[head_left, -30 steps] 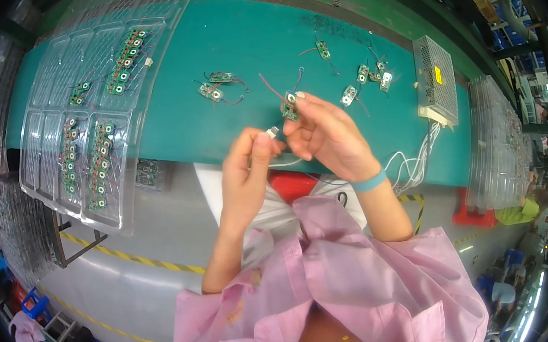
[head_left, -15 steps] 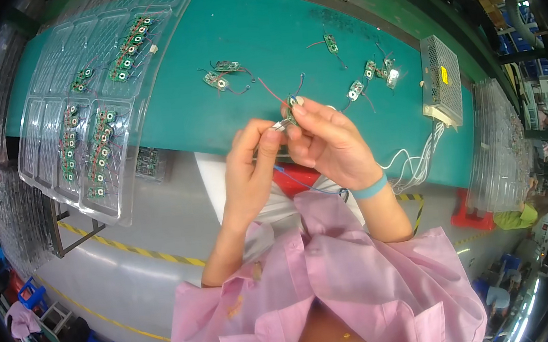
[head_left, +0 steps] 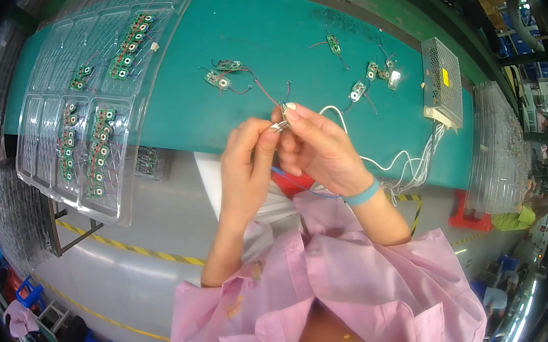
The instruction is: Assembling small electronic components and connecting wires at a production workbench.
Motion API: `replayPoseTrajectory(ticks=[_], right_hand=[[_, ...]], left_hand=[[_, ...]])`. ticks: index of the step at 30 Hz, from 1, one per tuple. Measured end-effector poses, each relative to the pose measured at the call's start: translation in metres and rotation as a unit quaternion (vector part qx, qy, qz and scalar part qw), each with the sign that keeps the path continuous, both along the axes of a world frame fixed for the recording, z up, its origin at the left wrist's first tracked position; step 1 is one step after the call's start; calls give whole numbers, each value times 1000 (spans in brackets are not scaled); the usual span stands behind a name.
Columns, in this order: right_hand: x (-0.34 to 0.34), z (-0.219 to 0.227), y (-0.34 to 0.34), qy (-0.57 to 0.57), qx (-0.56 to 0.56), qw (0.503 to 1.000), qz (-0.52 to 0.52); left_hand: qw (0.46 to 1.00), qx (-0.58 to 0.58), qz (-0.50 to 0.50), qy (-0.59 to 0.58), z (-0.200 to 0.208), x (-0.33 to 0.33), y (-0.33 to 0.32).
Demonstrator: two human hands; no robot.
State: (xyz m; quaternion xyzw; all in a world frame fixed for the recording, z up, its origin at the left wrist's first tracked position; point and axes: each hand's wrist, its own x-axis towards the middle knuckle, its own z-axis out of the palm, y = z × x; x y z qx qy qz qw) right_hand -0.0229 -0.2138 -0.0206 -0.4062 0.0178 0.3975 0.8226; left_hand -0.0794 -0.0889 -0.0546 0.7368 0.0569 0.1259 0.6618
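Above the bench's near edge, both my hands meet over one small piece of work. My right hand (head_left: 325, 149) pinches a small green circuit board (head_left: 285, 112) between thumb and fingers; a red wire and a dark wire stick up from it. My left hand (head_left: 245, 161) is closed, thumb against forefinger, on a small white connector (head_left: 279, 127) right beside the board. Fingers cover most of both pieces, so whether they are joined cannot be made out. A light blue band (head_left: 364, 193) circles my right wrist. Closest on the bench lies a pair of wired boards (head_left: 217, 79).
Clear plastic trays (head_left: 124, 210) with rows of boards stand at the left. More loose boards (head_left: 358, 91) lie at the right of the green bench (head_left: 259, 32). A perforated metal power supply (head_left: 442, 80) with white cables (head_left: 420, 165) sits at the right edge.
Both hands have shifted slightly left, and the board in my right hand is lower and nearer the connector. More white cable shows beside my right hand.
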Motion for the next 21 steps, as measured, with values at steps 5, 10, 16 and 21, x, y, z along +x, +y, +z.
replayPoseTrajectory(ticks=[5,10,16,21], right_hand=[[-4,0,3,-49,-55,997,-25],[-6,2,5,-20,-9,999,-33],[7,4,-3,0,-19,1000,-6],[12,3,-5,-76,-67,990,96]], left_hand=[[1000,20,-16,3,0,2,2],[922,-372,-75,78,15,3,-4],[927,-361,-92,44,-1,3,3],[879,-451,-147,51,0,2,3]])
